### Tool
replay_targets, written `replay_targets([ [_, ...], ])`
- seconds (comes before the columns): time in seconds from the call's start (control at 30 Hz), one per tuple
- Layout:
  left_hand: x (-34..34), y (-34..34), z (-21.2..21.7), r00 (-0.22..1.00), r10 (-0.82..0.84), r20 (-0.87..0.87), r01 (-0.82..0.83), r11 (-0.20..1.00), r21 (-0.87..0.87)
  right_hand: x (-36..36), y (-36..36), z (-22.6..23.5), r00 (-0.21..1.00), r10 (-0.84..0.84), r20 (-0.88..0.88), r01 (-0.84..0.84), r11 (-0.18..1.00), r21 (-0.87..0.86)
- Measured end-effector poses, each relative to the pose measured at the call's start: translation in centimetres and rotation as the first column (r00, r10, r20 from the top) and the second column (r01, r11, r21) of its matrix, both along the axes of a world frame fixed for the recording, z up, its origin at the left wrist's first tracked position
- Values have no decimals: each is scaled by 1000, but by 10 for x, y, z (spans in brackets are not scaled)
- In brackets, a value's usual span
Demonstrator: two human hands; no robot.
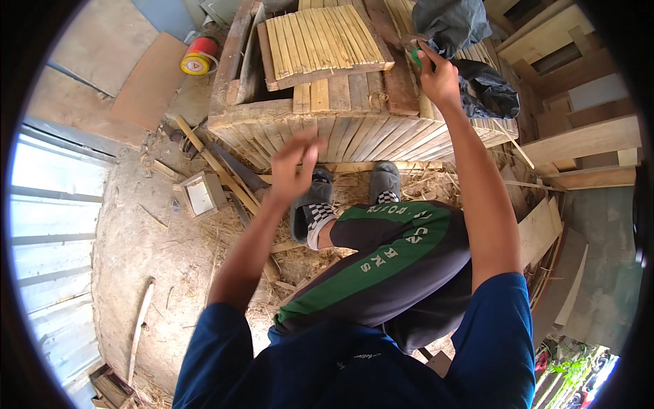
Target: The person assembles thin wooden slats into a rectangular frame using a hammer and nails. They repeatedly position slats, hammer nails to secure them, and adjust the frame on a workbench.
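Note:
My right hand (439,76) is closed around a small green object (416,57), mostly hidden by the fingers, above the right side of a wooden bench (371,95). Beside that hand lie a grey plastic bag (451,24) and a black plastic bag (487,88). Motion smears the fingers of my left hand (295,167); they look bent, in front of the bench's slatted near side. Whether they hold anything cannot be seen. On the bench top rests a panel (323,42) of narrow wooden strips set side by side on a board.
A red and yellow can (199,56) stands left of the bench. A handsaw (238,167), wooden sticks, a small open box (203,194) and shavings lie on the floor. Wooden frames (586,146) stand at the right. My feet are close to the bench.

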State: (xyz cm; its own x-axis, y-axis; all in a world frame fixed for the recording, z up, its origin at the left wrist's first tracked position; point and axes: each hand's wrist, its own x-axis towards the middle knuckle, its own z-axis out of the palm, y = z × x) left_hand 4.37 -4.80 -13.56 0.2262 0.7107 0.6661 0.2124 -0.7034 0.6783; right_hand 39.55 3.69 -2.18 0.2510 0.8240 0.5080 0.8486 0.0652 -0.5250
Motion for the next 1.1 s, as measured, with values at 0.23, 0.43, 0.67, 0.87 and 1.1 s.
replay_targets([
  [0.23,-42,-164,-165,992,-115,-44,29,572,-820,-6,-2,3,1000,21,20,-22,998,53],
  [0.43,-52,-193,-190,921,-358,-151,135,659,-740,-10,-5,5,1000,-14,13,14,1000,0],
  [0.67,-56,-193,-160,964,-261,-56,125,627,-769,-13,-7,3,999,2,45,0,999,-47],
  [0.87,-69,-189,-137,994,-91,-64,7,625,-780,-4,-2,1,999,28,-42,-29,1000,-10],
  [1.1,-133,-207,-210,969,233,79,-67,559,-826,-2,-1,0,989,49,-136,-44,998,38],
])
